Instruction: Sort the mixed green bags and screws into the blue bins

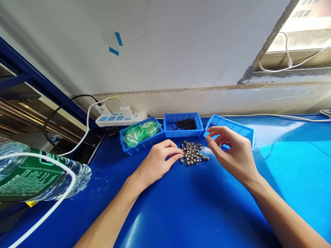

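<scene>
A heap of short silvery screws (191, 153) with wide heads lies on the blue tabletop (165, 213). At its left edge is my left hand (159, 160), thumb and forefinger pinched together against the outer screws. Whatever sits between those fingertips is too small to make out. My right hand (230, 148) hovers over the near left part of the right-hand blue bin (241, 131), hiding much of its inside. Its fingers are curled, with a small gap between thumb and forefinger and nothing visible in it.
Black screws (187, 124) fill part of the middle blue bin (183, 133). Green-and-white plastic packets (142, 132) lie in the left bin (144, 145). Behind stands a power strip (121, 118). A large bottle (43, 175) and a white cable (69, 186) occupy the left side.
</scene>
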A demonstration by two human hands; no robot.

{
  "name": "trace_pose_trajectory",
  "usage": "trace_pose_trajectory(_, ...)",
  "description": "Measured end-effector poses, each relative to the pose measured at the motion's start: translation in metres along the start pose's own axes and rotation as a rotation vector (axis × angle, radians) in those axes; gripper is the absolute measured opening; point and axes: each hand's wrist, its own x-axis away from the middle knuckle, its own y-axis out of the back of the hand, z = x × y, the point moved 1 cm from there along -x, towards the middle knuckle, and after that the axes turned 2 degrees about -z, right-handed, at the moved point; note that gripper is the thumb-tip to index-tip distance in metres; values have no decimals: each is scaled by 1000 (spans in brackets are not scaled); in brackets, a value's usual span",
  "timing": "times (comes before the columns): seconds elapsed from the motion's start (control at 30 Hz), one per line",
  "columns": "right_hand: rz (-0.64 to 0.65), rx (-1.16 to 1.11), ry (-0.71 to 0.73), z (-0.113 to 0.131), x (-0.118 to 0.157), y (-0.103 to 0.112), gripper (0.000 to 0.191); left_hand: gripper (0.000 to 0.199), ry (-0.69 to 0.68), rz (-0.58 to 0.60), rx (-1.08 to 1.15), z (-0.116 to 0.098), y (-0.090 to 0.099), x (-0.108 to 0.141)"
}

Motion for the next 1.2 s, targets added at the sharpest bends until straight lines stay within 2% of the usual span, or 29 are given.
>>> trace_pose_trajectory(0.17,67,-56,-2,2,2,-2,10,10,147,-52,268,-5,-1,-2)
trace_pose_trajectory(0.27,192,-162,-38,5,3,-4,11,6,311,-93,475,-8,-3,-2)
trace_pose_trajectory(0.43,432,-422,-222,9,5,-8,20,28,461,-169,715,-13,-3,-4)
trace_pose_trajectory(0.6,524,-627,-370,9,7,-14,27,47,553,-160,834,-16,-5,-6)
trace_pose_trajectory(0.77,562,-721,-443,8,7,-13,32,52,564,-127,870,-17,-6,-5)
trace_pose_trajectory(1.03,652,-759,-538,13,5,-12,27,62,567,-49,887,-16,-9,-4)
trace_pose_trajectory(1.13,635,-709,-527,13,3,-9,24,48,497,-43,769,-15,-8,-4)
trace_pose_trajectory(1.2,526,-624,-457,10,-1,-4,19,26,395,-23,575,-15,-5,-3)
